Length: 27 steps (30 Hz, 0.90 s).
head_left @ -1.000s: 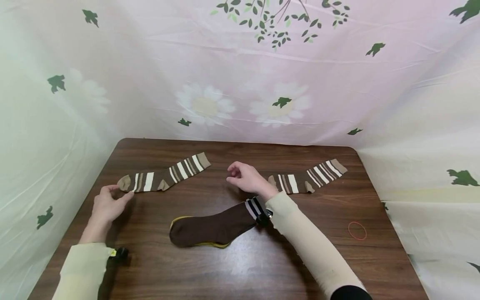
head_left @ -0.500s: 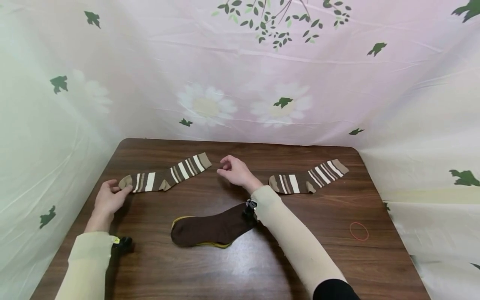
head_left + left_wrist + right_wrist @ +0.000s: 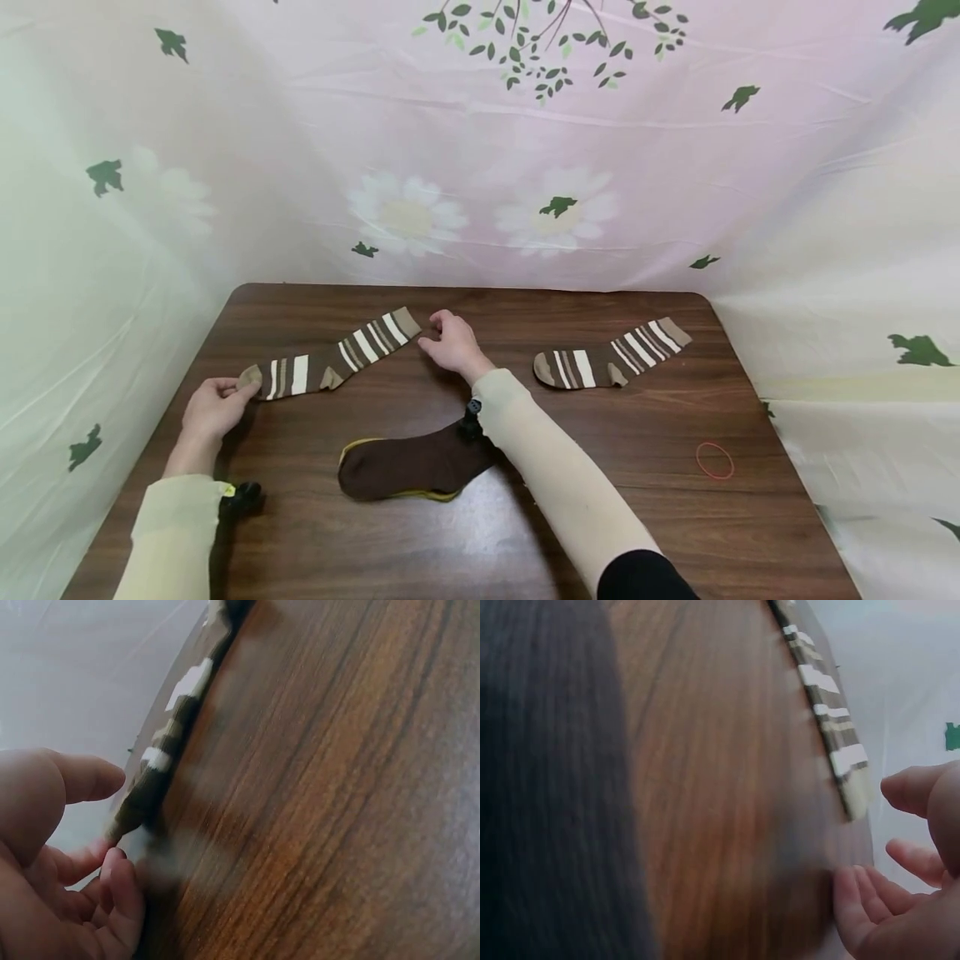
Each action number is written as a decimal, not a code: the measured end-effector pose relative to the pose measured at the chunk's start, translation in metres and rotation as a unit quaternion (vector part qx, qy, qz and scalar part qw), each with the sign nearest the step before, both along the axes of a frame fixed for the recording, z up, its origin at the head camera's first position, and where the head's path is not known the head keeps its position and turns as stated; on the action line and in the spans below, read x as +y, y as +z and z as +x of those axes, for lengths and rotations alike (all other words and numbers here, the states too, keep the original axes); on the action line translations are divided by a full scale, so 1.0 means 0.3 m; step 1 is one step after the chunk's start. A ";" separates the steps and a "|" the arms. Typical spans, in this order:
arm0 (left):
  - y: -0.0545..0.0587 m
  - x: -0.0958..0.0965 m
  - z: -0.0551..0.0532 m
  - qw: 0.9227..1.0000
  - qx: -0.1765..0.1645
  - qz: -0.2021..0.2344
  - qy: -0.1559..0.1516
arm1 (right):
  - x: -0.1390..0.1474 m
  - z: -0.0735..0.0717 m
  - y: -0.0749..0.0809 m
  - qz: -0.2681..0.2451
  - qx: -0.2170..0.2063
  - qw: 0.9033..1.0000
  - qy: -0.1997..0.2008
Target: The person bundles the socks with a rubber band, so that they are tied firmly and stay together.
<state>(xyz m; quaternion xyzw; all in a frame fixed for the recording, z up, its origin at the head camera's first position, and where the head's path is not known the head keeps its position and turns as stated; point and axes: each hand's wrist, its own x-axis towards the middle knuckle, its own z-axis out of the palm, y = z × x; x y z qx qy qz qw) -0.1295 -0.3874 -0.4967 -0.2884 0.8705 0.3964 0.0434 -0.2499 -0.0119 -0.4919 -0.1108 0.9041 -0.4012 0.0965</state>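
Observation:
My left hand [image 3: 212,410] pinches the tan toe of a brown-and-white striped sock [image 3: 300,375] lying at the left of the table. In the left wrist view the toe end of this striped sock [image 3: 154,759] meets the fingertips. My right hand [image 3: 454,344], fingers loosely bent and holding nothing, hovers just right of the same sock's tan cuff. The right wrist view shows the cuff end of the striped sock [image 3: 847,757] apart from the fingers. Below my right forearm lies a dark brown sock [image 3: 412,467] with a yellow edge showing beneath; its cuff is hidden.
A matching striped sock [image 3: 581,369] lies at the right of the wooden table [image 3: 615,467]. A thin red ring-shaped band [image 3: 714,461] rests farther right. Printed cloth [image 3: 480,150] hangs close behind the table and along both sides.
My left hand has closed on the striped sock's toe, which has shifted slightly toward me. My right hand has moved left, away from the right striped sock to the left sock's cuff.

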 end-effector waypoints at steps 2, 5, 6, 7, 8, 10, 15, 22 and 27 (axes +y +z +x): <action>-0.006 -0.005 0.009 1.000 0.001 0.000 0.004 | -0.019 0.000 -0.006 0.012 0.007 1.000 0.002; -0.015 -0.006 0.015 1.000 0.008 -0.006 0.006 | -0.039 0.002 -0.012 0.028 0.012 1.000 0.001; -0.019 -0.005 0.016 1.000 0.010 -0.009 0.004 | -0.044 0.003 -0.013 0.034 0.014 0.999 0.000; -0.022 -0.004 0.018 1.000 0.014 -0.013 0.001 | -0.048 0.004 -0.013 0.038 0.014 0.999 -0.002; -0.026 -0.003 0.019 1.000 0.017 -0.016 -0.001 | -0.052 0.004 -0.016 0.042 0.014 0.999 -0.002; -0.033 -0.003 0.023 0.999 0.025 -0.023 -0.005 | -0.057 0.002 -0.018 0.048 0.016 0.999 0.000; -0.046 -0.002 0.033 0.999 0.033 -0.022 -0.003 | -0.066 -0.011 -0.019 0.053 0.024 0.998 0.015; -0.056 0.003 0.039 0.998 0.038 -0.031 -0.034 | -0.077 -0.022 -0.018 0.070 0.032 0.996 0.039; -0.050 -0.005 0.038 0.997 0.044 -0.042 -0.052 | -0.098 -0.020 -0.022 0.081 0.023 0.996 0.042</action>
